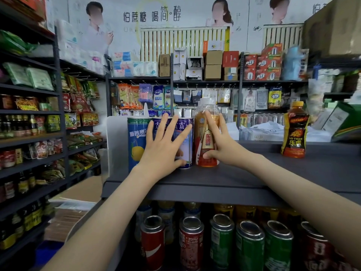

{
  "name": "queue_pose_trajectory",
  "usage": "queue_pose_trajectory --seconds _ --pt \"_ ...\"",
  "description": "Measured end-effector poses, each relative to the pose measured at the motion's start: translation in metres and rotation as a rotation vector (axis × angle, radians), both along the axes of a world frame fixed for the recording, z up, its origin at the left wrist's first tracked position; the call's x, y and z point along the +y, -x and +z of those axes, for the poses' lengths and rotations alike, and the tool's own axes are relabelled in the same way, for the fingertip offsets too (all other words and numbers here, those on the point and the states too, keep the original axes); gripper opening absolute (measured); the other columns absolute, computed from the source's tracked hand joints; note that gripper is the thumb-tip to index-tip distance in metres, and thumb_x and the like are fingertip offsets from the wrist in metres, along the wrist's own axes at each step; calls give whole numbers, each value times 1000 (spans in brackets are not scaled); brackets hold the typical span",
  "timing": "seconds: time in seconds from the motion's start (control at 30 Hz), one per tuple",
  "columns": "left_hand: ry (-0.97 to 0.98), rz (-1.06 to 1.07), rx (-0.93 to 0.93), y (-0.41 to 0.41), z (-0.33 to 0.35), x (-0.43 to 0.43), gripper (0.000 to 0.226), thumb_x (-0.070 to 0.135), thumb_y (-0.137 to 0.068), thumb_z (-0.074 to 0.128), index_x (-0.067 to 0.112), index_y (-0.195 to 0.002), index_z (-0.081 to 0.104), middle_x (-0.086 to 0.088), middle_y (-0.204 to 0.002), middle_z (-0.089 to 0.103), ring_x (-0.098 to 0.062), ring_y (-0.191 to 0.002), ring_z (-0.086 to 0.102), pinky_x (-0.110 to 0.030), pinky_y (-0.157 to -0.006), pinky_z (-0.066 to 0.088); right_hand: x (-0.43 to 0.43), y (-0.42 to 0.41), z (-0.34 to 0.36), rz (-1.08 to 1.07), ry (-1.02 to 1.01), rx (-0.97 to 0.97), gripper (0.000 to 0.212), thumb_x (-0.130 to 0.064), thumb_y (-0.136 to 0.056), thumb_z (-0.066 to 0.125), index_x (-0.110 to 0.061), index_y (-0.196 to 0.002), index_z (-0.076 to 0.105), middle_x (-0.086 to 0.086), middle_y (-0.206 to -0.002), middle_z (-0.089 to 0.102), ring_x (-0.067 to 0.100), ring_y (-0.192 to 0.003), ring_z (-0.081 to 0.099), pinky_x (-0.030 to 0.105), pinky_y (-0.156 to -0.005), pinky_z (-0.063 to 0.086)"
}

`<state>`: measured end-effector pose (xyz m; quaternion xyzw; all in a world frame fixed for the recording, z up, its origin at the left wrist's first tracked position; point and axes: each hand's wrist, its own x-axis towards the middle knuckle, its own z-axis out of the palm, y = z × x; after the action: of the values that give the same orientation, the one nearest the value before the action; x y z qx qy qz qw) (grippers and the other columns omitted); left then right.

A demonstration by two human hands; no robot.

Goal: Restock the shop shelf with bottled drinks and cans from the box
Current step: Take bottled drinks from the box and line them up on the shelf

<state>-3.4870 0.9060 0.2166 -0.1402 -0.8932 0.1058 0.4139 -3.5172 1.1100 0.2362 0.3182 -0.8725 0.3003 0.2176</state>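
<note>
On the dark top shelf [254,173] stand three tall blue cans [136,141] side by side at the left end. My left hand [164,149] lies flat against the fronts of the middle and right cans, fingers straight and spread. Right of them stands an orange-and-gold drink bottle [205,122] with a clear cap. My right hand [218,141] touches that bottle with straight fingers on its front and right side, thumb low on the label. A second orange bottle with a yellow cap [294,132] stands alone farther right.
The shelf below holds red and green cans [250,243] and bottles behind them. A white divider panel [117,145] bounds the top shelf's left end. Stocked shelves line the left wall and the back; papers and bags [261,132] lie behind the top shelf.
</note>
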Motion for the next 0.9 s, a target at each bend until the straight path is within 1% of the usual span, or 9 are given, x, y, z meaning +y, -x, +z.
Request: queue_pose_trajectory --seconds 0.1,0.17,0.27,0.4,0.47,0.53,0.67,0.77,0.9 --pt "3 -5 5 2 -1 0 96 56 -87 55 35 -150 -14 -8 -159 -21 -33 -142 -26 -49 -108 -21 1 1 -1 -28 -36 -9 123 1 -80 72 -50 -141 -21 3 -146 -45 11 -139 -18 24 -89 44" --pt "4 -14 9 3 -1 0 96 55 -87 56 34 -150 -13 -9 -159 -20 -34 -142 -26 -48 -108 -22 -1 0 -2 -77 -60 13 124 -5 -78 75 -55 -138 -22 4 -147 -43 25 -146 -8 34 -96 46" --pt "-4 -76 93 3 -5 -2 92 46 -81 68 31 -153 12 -16 -160 -3 -33 -142 -18 -48 -108 -21 -4 -4 -4 -221 -122 107 120 -19 -77 78 -54 -140 -18 4 -151 -36 31 -146 -13 50 -112 28" --pt "-114 -165 173 -7 -14 -4 73 28 -72 80 18 -138 51 -22 -150 34 -40 -140 23 -57 -111 14 -15 -30 -16 -243 -85 129 99 -21 -84 69 -35 -151 -1 7 -157 -20 28 -147 -9 43 -114 21" --pt "-189 -208 177 -24 -20 -6 63 23 -73 79 12 -132 56 -23 -140 47 -44 -128 43 -57 -102 34 -25 -51 -25 -263 -70 194 83 -17 -88 62 -22 -153 10 11 -159 1 28 -146 5 39 -113 24" --pt "-286 -288 149 -47 -26 -10 52 22 -80 69 9 -129 57 -21 -133 53 -41 -122 49 -51 -98 40 -37 -76 -36 -216 0 294 60 -13 -89 58 -10 -144 32 13 -149 30 27 -138 27 30 -108 28" --pt "-434 -391 100 -107 -56 -23 45 27 -89 48 8 -130 54 -10 -128 56 -24 -120 47 -32 -103 36 -66 -133 -65 37 183 320 39 -7 -89 58 -9 -127 51 4 -124 52 12 -117 46 19 -98 35" --pt "-568 -359 51 -160 -94 -35 41 24 -92 50 9 -130 52 -6 -127 56 -17 -120 46 -21 -102 31 -86 -173 -100 155 227 282 37 -7 -88 59 -9 -125 53 3 -119 53 17 -116 49 26 -96 40" --pt "-648 -185 -68 -231 -162 -52 39 16 -93 57 11 -130 51 -4 -123 54 -12 -113 44 -13 -91 29 -114 -222 -166 275 189 92 35 -14 -92 56 -12 -127 51 0 -120 51 14 -117 47 22 -97 39"
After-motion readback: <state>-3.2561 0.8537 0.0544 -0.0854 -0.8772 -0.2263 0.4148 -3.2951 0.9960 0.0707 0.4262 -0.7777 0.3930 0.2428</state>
